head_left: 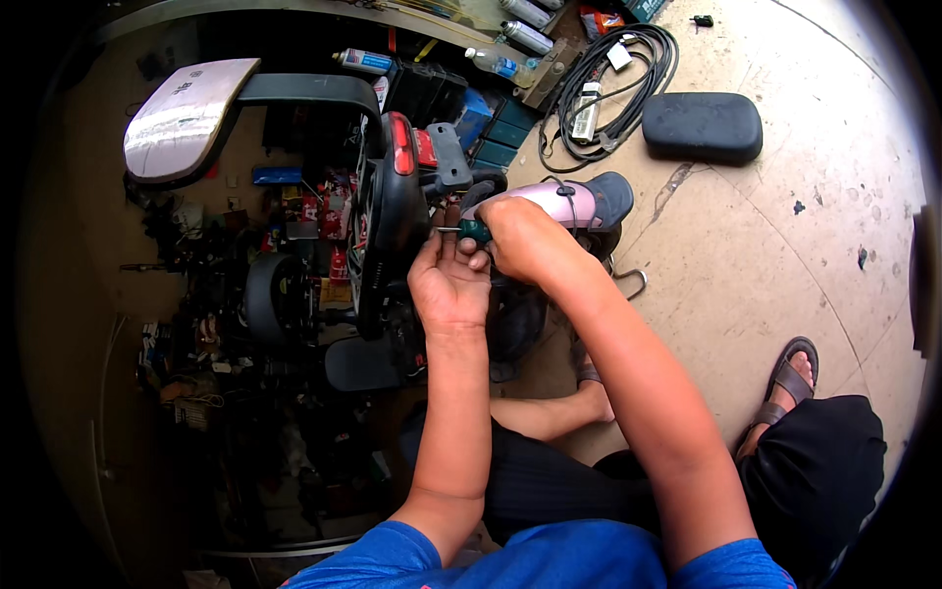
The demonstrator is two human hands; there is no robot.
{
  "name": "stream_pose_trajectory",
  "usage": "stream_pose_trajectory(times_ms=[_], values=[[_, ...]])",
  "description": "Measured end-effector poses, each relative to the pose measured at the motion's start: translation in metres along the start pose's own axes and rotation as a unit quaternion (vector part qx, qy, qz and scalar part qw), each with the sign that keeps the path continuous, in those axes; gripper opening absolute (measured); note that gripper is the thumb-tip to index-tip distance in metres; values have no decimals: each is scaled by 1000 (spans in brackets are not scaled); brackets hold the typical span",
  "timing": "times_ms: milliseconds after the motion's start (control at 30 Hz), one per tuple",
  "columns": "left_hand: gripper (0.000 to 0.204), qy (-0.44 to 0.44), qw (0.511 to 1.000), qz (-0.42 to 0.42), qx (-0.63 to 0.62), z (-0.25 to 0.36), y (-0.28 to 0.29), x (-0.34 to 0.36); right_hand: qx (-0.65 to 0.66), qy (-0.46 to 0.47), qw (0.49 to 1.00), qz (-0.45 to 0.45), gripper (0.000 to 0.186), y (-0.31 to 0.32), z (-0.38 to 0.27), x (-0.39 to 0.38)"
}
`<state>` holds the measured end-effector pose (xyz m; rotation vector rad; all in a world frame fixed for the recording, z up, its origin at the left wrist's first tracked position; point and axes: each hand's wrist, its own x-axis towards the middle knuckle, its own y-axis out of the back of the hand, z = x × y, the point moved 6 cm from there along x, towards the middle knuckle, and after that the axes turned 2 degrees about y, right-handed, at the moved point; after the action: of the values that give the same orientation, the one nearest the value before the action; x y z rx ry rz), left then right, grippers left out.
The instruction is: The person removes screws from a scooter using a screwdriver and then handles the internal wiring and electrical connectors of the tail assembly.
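Left hand [451, 285]: palm up, fingers part-curled around the shaft end of the driver; the spot is small and shadowed, so I cannot tell whether they pinch the metal or only steady it.
Right hand [525, 240]: fingers closed around the handle, knuckles uppermost.
Green-handled screwdriver [475, 231]: between the hands, lying roughly level, its shaft pointing left toward the black housing [400, 211].
Step in hand: apparently lining the driver up beside that housing, below its red light [400, 144] (no screw head shows from here).
Next move calls for: probably a straight shaft, a light guide from the left fingers and a wrist turn from the right.
Close edges: the housing bounds the left hand's left side; the pink panel [545, 203] sits just beyond the right knuckles, leaving little room to swing.
Elbow room: widest to the right, over the tan floor [726, 265], with a sandalled foot [797, 378] lower down.
Farther edges: a black pad [703, 128] and coiled cable [675, 74] at upper right; the pale panel [191, 108] juts out at upper left.
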<state>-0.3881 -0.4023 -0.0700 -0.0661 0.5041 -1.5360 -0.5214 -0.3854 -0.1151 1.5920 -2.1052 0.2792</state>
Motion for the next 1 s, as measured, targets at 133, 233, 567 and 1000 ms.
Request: stream_pose_trajectory(times_ms=[133,233,567,1000], values=[[29,-3,1000,-2,0,-1,-1,1,-30,-45,996,77,24,4,-1,1],[29,-4,1000,-4,0,-1,1,2,-20,-55,996,68,23,2,-1,-1],[26,-6,1000,2,-1,-1,-1,1,-40,-58,995,72,30,4,-1,1],[26,2,1000,-2,-6,-1,0,1,-12,-39,999,30,25,0,1,2]])
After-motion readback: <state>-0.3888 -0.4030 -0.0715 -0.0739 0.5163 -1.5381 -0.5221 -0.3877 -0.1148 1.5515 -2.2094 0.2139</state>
